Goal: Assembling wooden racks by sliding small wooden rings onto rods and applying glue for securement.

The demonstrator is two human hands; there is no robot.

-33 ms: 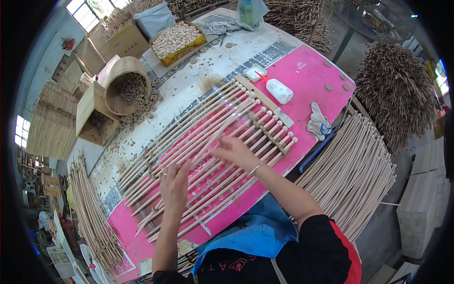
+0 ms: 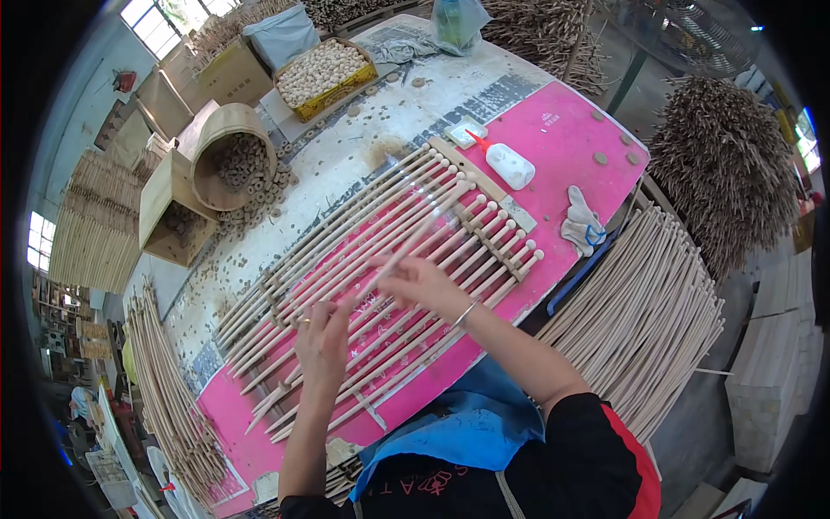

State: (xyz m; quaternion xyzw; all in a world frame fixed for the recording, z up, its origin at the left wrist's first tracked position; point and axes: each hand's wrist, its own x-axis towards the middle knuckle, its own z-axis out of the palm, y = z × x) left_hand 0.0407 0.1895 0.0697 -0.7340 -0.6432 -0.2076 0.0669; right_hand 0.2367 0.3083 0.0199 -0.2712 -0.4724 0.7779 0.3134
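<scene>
So the person's got one pale stick [image 2: 417, 233] pinched in both hands, up over the middle of a row of ball-tipped sticks [image 2: 372, 227] spread across the pink mat [image 2: 571, 130]. Left hand [image 2: 322, 333] has the lower part in its fingertips, right hand [image 2: 419, 284] grips further up with thumb and fingers, and the stick slants away toward the ball ends. Can't tell how hard either one's squeezing. Past the row there's a white bottle [image 2: 510, 166] with a red nozzle, plus a pale glove [image 2: 581, 223] near the mat's right edge. Yellow box [image 2: 335, 97] of little balls sits further back, near a wooden tub [image 2: 203, 143] of rings.
</scene>
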